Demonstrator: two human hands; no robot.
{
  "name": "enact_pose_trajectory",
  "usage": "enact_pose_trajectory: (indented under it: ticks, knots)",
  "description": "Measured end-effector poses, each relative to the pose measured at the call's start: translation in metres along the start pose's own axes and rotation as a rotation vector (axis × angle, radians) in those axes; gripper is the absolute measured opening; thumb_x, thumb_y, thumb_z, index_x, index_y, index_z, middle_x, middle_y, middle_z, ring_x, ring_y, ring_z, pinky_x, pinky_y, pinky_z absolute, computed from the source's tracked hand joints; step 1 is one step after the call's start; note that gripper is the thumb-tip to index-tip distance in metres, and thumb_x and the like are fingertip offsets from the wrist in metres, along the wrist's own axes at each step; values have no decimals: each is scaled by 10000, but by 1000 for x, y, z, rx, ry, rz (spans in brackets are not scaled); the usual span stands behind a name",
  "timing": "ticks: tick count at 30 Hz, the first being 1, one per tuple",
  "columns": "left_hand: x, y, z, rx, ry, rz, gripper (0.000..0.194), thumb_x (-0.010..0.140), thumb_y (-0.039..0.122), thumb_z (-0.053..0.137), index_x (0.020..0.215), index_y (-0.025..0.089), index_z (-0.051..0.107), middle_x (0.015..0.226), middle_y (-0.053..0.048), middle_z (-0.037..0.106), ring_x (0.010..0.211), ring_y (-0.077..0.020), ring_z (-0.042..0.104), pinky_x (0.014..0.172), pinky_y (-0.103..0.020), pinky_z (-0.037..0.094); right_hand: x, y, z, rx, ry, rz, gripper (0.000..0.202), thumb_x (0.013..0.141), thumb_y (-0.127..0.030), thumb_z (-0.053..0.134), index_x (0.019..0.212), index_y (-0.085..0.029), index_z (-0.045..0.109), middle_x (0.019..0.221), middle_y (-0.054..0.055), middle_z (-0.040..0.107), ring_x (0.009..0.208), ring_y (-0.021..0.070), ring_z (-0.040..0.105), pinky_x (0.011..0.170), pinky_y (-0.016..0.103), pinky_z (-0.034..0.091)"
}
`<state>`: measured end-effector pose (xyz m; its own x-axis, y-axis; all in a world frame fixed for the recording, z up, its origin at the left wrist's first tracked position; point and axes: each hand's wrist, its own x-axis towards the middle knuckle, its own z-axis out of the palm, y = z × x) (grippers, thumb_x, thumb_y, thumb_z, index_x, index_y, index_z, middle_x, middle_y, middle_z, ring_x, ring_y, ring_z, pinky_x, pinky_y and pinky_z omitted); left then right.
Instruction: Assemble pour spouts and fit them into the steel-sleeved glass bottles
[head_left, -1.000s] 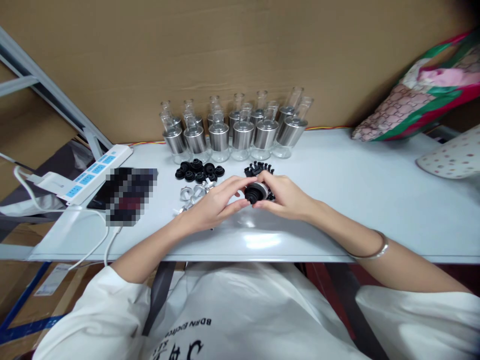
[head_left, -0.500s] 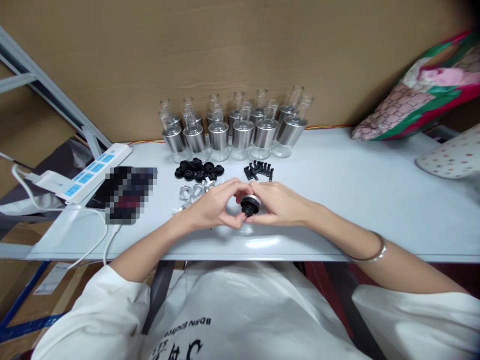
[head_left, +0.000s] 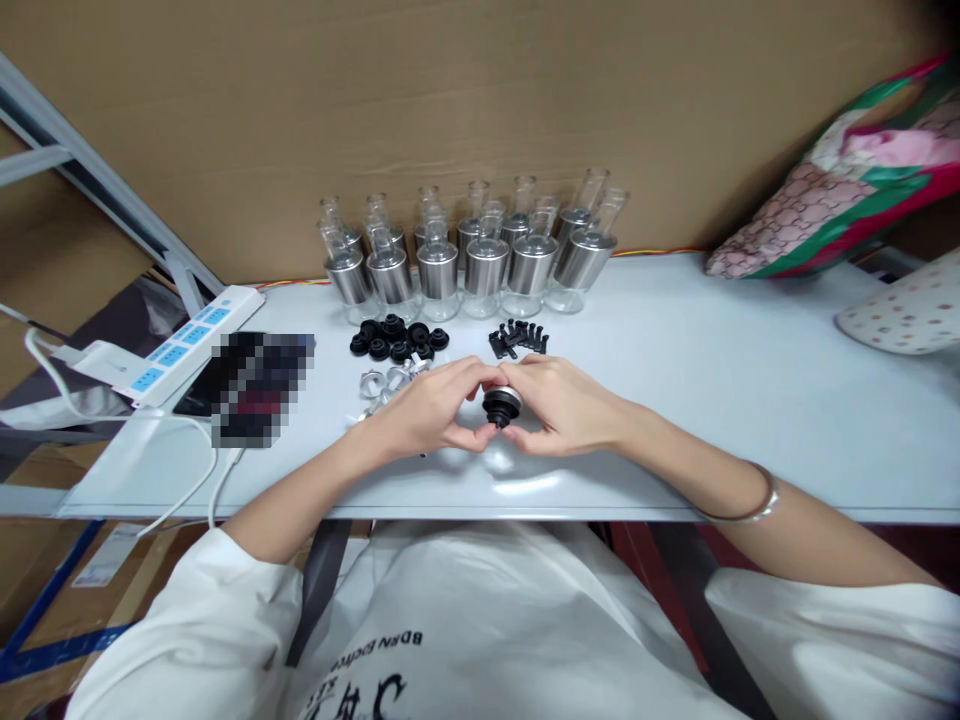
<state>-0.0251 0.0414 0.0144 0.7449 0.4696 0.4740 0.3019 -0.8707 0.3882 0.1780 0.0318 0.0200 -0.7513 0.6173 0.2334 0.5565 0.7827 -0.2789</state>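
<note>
Between my two hands, over the front of the table, is a black ribbed stopper [head_left: 502, 406] with a silver metal rim; its narrow end points toward me. My left hand [head_left: 450, 405] pinches it from the left with thumb and fingers. From the other side my right hand [head_left: 559, 405] grips it too, fingers at the rim and thumb by the narrow tip. Loose black stoppers [head_left: 400, 340] lie behind my left hand, with silver metal pieces [head_left: 394, 380] partly hidden by it. Small black spout-like parts [head_left: 517, 338] lie behind my right hand.
Several glass bottles with metal sleeves [head_left: 486, 265] stand in two rows along the cardboard at the back. A power strip [head_left: 196, 345] and a pixelated dark device [head_left: 259, 390] with cables are at left. A patterned bag [head_left: 810, 215] and a dotted white object [head_left: 904, 310] sit at right.
The thumbs have shifted slightly at the stopper's narrow tip, the right one a little away from it. Both hands still hold the stopper in nearly the same place.
</note>
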Motion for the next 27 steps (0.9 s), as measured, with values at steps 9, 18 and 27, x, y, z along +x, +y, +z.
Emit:
enact_pose_trajectory:
  ticks: [9, 18, 27]
  knots:
    - [-1, 2, 1, 64, -14, 20, 279, 824, 273, 551, 1068, 153, 487, 901, -53, 607, 799, -153, 574, 701, -271, 468, 0, -1, -1, -22, 66, -2, 239, 717, -354, 435, 866, -172, 483, 659, 30, 562, 586, 199, 497, 646, 320, 368]
    - [1, 3, -2, 129, 5, 86, 284, 889, 349, 517, 1083, 145, 480, 937, -80, 618, 834, -166, 598, 688, -277, 477, -1, -3, 3, -11, 188, -11, 220, 655, -348, 431, 809, -191, 440, 749, 73, 567, 670, 225, 517, 657, 335, 372]
    - [1, 9, -5, 68, -41, 38, 316, 930, 406, 441, 1113, 149, 467, 983, -98, 613, 914, -192, 592, 733, -306, 485, -1, -3, 5, 17, 195, -13, 214, 627, -325, 406, 798, -198, 426, 694, 57, 547, 577, 206, 463, 612, 334, 347]
